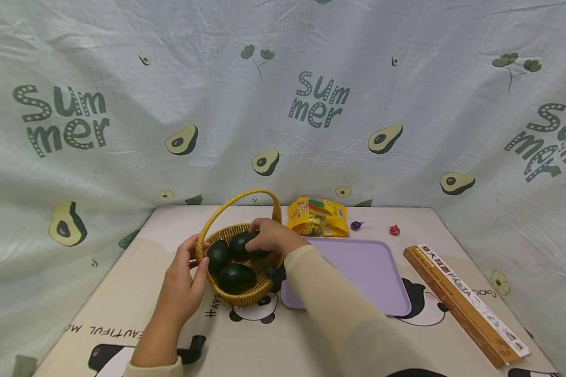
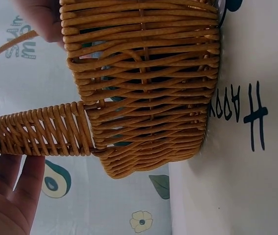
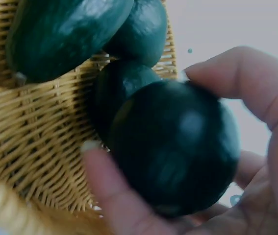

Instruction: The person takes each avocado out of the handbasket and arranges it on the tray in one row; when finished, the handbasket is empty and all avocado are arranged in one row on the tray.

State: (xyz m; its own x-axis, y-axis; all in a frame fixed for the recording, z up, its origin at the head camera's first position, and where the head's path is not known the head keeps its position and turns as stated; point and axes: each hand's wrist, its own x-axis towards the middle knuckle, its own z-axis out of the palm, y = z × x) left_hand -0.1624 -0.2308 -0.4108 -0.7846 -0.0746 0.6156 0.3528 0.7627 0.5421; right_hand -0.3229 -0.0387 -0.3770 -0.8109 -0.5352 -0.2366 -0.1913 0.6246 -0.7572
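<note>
A yellow woven basket (image 1: 247,299) with a tall arched handle (image 1: 238,196) stands on the table with several dark green avocados inside. My right hand (image 1: 271,235) reaches over its far right side and grips one avocado (image 3: 178,147), fingers on one side and thumb on the other. In the basket around it lie another avocado (image 1: 219,255) at the left, one avocado (image 1: 236,277) at the front and one avocado (image 1: 239,246) at the back. My left hand (image 1: 186,277) holds the basket's left side, its fingers behind the base of the handle (image 2: 36,129).
Right of the basket lies a lilac tray (image 1: 358,272). Behind it stands a yellow snack bag (image 1: 317,217), with a purple lollipop (image 1: 356,225) and a red lollipop (image 1: 394,230) nearby. A long pasta box (image 1: 467,303) lies at the right. A printed curtain (image 1: 283,104) hangs behind.
</note>
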